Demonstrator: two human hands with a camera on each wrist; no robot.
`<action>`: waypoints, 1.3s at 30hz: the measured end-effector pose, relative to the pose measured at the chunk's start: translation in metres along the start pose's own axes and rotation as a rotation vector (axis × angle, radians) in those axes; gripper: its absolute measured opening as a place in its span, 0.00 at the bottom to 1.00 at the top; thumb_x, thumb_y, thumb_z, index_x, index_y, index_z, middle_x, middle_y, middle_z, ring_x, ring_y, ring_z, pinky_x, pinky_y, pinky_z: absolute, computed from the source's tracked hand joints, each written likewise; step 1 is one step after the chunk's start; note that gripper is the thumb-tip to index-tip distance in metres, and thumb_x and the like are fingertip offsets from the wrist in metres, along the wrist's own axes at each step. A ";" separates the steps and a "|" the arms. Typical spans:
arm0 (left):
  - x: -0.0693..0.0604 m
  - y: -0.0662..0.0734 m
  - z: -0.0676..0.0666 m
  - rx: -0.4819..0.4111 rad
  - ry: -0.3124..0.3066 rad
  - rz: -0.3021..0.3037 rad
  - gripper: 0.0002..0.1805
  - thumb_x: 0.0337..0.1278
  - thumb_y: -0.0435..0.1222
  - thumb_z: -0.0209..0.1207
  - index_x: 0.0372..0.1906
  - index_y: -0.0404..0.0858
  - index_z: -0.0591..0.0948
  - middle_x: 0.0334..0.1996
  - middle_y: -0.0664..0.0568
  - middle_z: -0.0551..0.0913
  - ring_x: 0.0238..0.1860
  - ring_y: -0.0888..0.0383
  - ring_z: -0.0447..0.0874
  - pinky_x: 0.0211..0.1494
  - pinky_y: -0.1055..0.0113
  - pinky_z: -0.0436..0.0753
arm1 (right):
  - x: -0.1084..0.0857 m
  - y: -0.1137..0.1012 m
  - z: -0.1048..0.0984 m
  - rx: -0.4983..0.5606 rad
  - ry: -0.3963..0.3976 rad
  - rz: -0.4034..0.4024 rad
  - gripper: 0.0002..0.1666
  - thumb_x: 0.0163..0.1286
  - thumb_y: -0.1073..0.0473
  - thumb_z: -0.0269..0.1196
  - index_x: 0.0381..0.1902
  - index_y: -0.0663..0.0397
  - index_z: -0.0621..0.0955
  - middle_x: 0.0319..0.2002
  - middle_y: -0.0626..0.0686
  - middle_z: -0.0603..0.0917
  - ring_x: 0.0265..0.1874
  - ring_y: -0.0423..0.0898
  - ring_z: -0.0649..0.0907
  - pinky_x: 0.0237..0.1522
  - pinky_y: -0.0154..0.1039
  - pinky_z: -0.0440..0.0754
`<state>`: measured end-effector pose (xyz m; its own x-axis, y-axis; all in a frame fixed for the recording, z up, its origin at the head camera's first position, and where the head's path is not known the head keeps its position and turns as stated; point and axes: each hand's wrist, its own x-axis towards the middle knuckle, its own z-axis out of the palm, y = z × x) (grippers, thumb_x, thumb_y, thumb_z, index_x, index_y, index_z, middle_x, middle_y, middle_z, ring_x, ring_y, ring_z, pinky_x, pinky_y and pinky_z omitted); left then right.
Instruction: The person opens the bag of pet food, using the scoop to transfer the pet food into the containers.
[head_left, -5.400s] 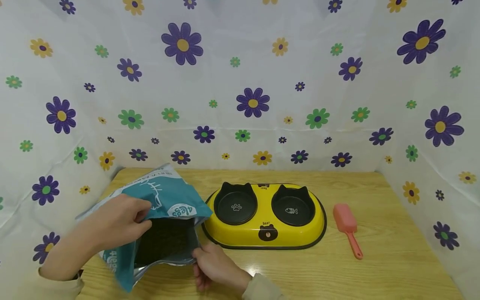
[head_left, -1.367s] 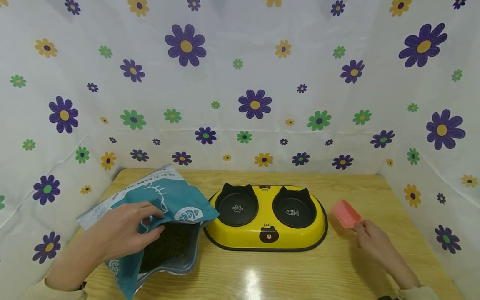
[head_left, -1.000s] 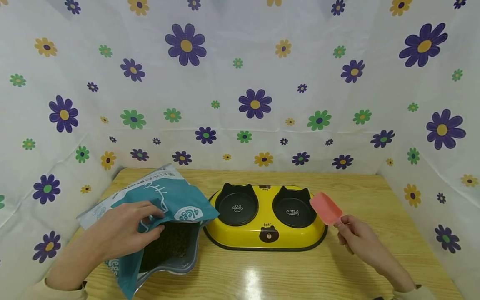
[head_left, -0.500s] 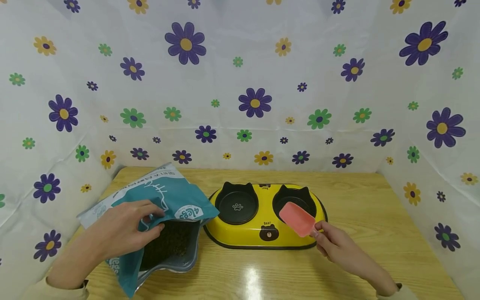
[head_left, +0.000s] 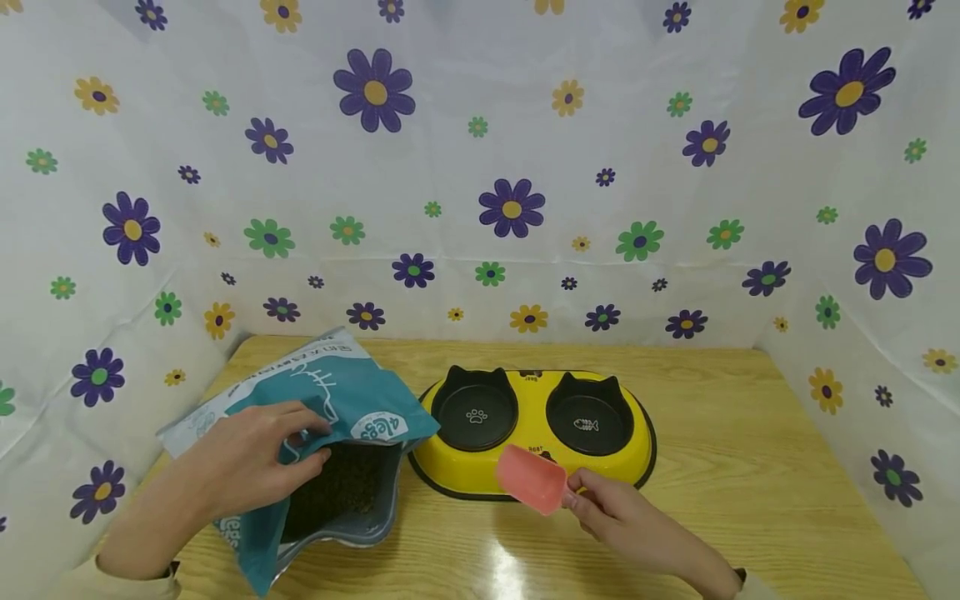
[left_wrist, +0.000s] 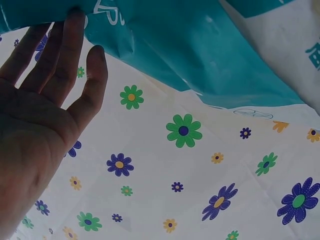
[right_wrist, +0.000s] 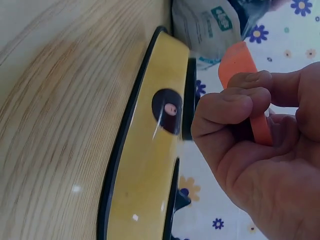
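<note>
Before the near side of the yellow double feeder [head_left: 442,475], the right hand [head_left: 622,518] pinched a salmon-pink scoop [head_left: 531,478] by its handle.
Raised above the wooden table [head_left: 735,467], the scoop hid, from the head view, most of the bear face [right_wrist: 166,110] under the printed word "Bear"; an upside-down "Bear" marked the far rim. Of the feeder's cat-eared black bowls, the left bowl [head_left: 461,429] bore a white paw print, the right bowl [head_left: 577,437] a fish skeleton. Toward the table's left edge, a teal-and-white bag [head_left: 352,383] read "4legs", its Chinese characters only partly legible; dark granules [head_left: 345,487] filled its mouth. The left hand [head_left: 251,454] pinched the bag's flap, fingers outside, thumb at the mouth.
</note>
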<state>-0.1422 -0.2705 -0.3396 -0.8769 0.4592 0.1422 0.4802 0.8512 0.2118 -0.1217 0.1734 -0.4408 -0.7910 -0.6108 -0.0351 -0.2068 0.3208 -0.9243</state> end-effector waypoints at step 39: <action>0.002 -0.002 0.000 0.000 -0.021 -0.022 0.11 0.59 0.46 0.69 0.45 0.51 0.88 0.39 0.66 0.86 0.36 0.69 0.83 0.38 0.69 0.84 | 0.107 -0.092 0.138 -1.346 0.158 -0.386 0.13 0.73 0.53 0.66 0.51 0.49 0.77 0.30 0.44 0.76 0.17 0.36 0.67 0.17 0.25 0.64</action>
<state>-0.1445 -0.2712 -0.3402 -0.8877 0.4453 0.1173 0.4605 0.8613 0.2148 -0.1079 -0.0216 -0.4123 -0.5959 -0.7602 0.2589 -0.7358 0.6460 0.2032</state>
